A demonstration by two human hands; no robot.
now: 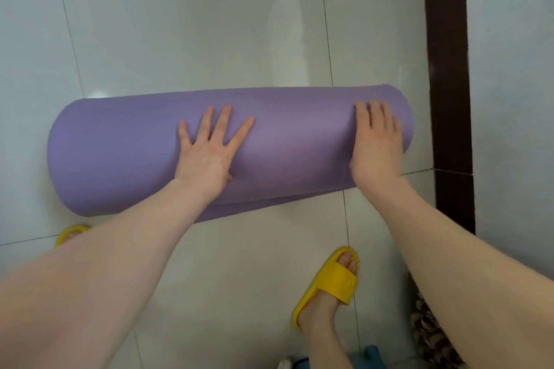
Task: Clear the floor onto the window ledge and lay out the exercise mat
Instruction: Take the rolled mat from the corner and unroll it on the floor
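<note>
Pale glossy floor tiles (186, 24), dark strip (446, 69) along right. Purple mat (135, 153) lies rolled crosswise ahead of my feet, loose edge underneath near side. My left hand (207, 156) flat, fingers spread, mid-roll; right hand (376, 144) flat near right end. Nothing grasped. Yellow slippers (329, 284) behind.

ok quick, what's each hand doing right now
Left hand: open, fingers spread, palm flat on the rolled purple foam mat.
Right hand: open, palm resting on the same mat; gripping nothing.
</note>
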